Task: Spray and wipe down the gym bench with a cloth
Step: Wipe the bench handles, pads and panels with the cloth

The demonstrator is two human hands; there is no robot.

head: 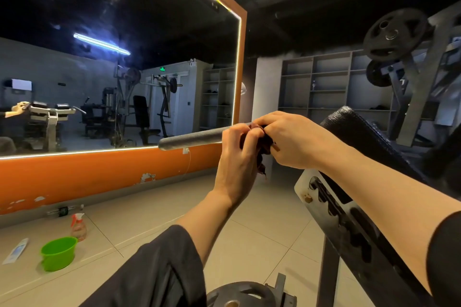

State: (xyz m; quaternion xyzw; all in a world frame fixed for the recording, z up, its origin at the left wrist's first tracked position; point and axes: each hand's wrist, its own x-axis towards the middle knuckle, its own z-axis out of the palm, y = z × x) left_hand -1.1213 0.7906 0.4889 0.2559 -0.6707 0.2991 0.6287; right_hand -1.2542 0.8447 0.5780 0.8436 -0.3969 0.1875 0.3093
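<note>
Where the grey bar [192, 137] crosses mid-frame, both hands closed on one dark red cloth [262, 143]: left hand [238, 157] pinching it from below, right hand [291, 139] gripping from the right. Black padded bench [361, 132] right of centre. Spray bottle [78, 226] and green bowl [58, 253] on the floor, lower left.

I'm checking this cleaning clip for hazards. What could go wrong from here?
1. Both the left hand and right hand grip the dark cloth at the bar; neither is free to steady the person.
2. The spray bottle and green bowl stand on the floor nearby and could be kicked over.
</note>
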